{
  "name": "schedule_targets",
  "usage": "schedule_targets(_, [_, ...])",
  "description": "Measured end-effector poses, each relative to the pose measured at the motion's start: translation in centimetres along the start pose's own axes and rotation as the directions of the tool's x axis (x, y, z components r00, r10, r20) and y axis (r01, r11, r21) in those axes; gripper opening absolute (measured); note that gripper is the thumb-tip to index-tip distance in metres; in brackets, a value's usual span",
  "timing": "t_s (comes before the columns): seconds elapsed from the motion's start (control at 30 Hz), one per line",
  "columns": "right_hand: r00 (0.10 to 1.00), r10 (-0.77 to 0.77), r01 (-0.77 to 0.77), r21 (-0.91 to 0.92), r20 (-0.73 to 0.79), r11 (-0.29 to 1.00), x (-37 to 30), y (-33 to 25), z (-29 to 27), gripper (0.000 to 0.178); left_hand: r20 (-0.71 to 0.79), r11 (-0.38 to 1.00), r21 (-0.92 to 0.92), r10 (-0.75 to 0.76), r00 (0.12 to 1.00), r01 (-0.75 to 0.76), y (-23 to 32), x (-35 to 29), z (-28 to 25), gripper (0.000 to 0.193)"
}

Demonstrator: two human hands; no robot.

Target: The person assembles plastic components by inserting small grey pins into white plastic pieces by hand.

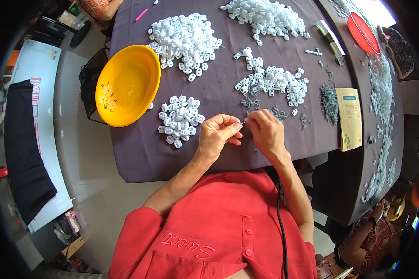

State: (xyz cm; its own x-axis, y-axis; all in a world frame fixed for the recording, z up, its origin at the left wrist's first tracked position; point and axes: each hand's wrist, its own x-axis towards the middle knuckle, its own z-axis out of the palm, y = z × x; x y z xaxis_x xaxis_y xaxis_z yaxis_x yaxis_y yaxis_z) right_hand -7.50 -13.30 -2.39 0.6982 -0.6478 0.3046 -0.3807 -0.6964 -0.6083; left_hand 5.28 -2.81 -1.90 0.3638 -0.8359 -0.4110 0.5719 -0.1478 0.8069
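Observation:
Just over the table's near edge, my left hand [218, 134] is closed, with a small white plastic piece [241, 123] pinched at thumb and fingertip. My right hand [266, 132] meets it from the right, fingers pressed together at the piece; whatever they grip is too small to make out. Left of my left hand lies a small heap of white oval pieces [179, 120] with dark openings. Beyond my hands are a looser spread of similar white pieces [274, 81] and some small grey screw-like parts [278, 114].
Two bigger white heaps [184, 42] [265, 18] lie farther back. A yellow bowl [128, 86] stands tilted at the left edge. To the right are a grey pile [329, 104], a tan booklet [349, 118] and a second table with a red basket [363, 32]; other people sit around.

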Motion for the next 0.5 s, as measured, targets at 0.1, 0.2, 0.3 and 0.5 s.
schedule_targets(0.1, [0.936, 0.349, -0.322, 0.477, 0.033, 0.818, -0.6, -0.1, -0.4, 0.008, 0.000, 1.000, -0.020, 0.010, 1.000, -0.010, 0.0, 0.1, 0.5, 0.010])
schedule_targets(0.2, [0.828, 0.528, -0.477, 0.735, 0.190, 0.482, -0.5, -0.9, -1.3, 0.008, 0.005, 1.000, -0.020, 0.017, 1.000, -0.017, -0.1, 0.4, 0.8, 0.010])
schedule_targets(0.3, [0.822, 0.526, -0.474, 0.774, 0.218, 0.420, -0.3, -1.5, -2.1, 0.010, 0.004, 1.000, -0.006, 0.014, 1.000, -0.014, 0.0, 0.4, 1.3, 0.010])
schedule_targets(0.5, [0.833, 0.509, -0.444, 0.812, 0.218, 0.379, -0.6, -1.2, -1.7, 0.011, 0.013, 0.999, 0.041, 0.013, 1.000, -0.014, 0.1, 0.7, 1.6, 0.010])
